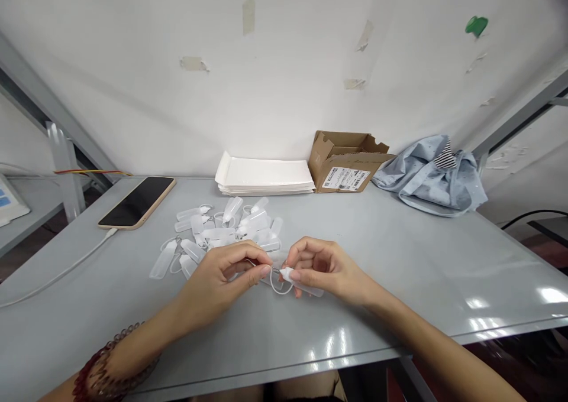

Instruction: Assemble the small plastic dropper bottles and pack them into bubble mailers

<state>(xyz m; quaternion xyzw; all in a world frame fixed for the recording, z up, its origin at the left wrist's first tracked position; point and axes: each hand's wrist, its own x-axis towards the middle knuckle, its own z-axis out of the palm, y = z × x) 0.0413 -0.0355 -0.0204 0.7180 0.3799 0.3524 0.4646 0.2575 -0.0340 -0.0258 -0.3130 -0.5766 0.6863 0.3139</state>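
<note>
The right hand (326,266) is holding a translucent bottle (314,290) near its white cap (286,273), the left hand (237,272) is pinching a thin piece (276,270) at its tip, and a white loop (280,293) is hanging below. Similar bottles (255,221) are lying on the counter (377,242); a phone (137,203) is resting to their left.

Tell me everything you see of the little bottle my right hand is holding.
The bottle looks like translucent plastic, with an opaque white tip facing the left hand. The right hand grips it at a slant, tip end higher in the picture, hiding part of it. A white loop hangs by the tip, and a thin metal-looking piece points toward the left hand's pinched fingertips.
</note>
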